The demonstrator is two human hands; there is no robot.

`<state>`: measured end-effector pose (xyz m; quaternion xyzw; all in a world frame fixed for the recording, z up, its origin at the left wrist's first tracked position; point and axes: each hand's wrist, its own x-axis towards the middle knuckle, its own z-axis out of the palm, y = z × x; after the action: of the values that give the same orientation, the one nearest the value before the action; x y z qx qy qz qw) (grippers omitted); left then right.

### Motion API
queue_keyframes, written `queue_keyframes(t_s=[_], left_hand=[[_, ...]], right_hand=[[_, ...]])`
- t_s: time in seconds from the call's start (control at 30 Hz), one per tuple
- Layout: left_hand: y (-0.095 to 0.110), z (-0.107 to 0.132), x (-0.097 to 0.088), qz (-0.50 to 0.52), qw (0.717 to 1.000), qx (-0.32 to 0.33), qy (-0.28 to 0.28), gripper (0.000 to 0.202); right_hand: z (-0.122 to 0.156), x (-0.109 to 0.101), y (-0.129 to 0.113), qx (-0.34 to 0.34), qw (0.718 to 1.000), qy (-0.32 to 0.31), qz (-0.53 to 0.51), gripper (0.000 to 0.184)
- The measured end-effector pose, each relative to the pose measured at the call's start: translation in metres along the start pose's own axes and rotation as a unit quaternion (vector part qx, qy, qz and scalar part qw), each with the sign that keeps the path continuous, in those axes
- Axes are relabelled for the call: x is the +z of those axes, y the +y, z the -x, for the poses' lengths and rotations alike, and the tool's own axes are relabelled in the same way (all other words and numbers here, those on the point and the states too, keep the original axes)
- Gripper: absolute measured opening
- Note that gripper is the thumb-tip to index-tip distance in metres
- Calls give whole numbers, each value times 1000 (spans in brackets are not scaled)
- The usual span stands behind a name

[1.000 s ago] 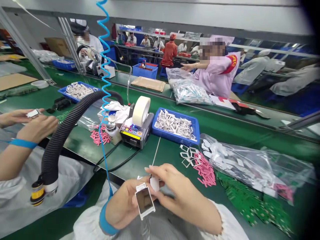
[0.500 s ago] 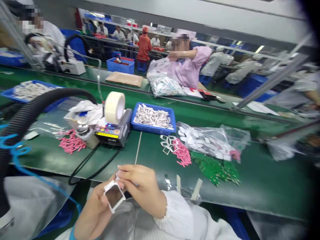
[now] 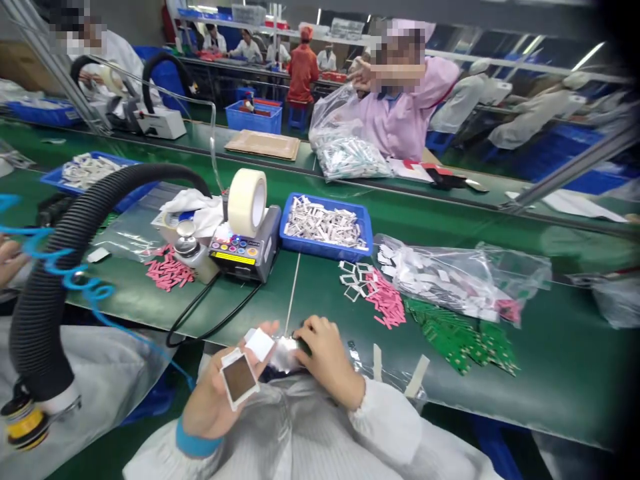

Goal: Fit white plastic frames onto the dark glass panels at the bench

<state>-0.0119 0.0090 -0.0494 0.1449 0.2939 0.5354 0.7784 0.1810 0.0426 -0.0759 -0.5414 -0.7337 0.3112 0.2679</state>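
Observation:
My left hand holds a small white-framed panel with a dark brown face, tilted toward me. A plain white square piece also lies in that hand, against the fingers above the panel. To the right, my right hand is low over the near table edge, palm down, fingers bent and thumb apart from them. Its fingertips are beside a shiny, crumpled-looking clear film; whether they touch it is unclear. I see nothing gripped in this hand.
Ahead stand a blue tray of white frames and a grey device bearing a tape roll. Pink strips, green circuit boards and a clear bag lie right. A black hose arches left. Co-workers sit opposite.
My hands have parted: the right hand has left the framed panel and moved right to the table edge. The white square now shows in my left hand. The view has shifted.

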Motion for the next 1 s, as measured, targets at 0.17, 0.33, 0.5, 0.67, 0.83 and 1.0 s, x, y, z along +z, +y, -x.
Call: queue_keyframes(t_s=[0.17, 0.33, 0.5, 0.67, 0.83, 1.0], left_hand=[[-5, -4, 13, -90, 991, 31, -94, 38], [-4, -7, 22, -99, 985, 8, -139, 42], [-6, -10, 24, -88, 990, 47, -94, 41], [-15, -13, 23, -97, 993, 54, -41, 42], [-24, -15, 24, -77, 995, 66, 14, 40], [-37, -21, 18, 42, 998, -13, 54, 29]], right_hand=[[0, -11, -37, 96, 897, -93, -422, 29], [-3, -17, -62, 192, 715, -176, -649, 34], [-1, -32, -63, 63, 876, -36, -477, 19], [10, -46, -71, -260, 959, 114, -3, 21], [9, -39, -78, -272, 941, 157, 124, 18], [1, -26, -75, -212, 965, 81, 129, 22]])
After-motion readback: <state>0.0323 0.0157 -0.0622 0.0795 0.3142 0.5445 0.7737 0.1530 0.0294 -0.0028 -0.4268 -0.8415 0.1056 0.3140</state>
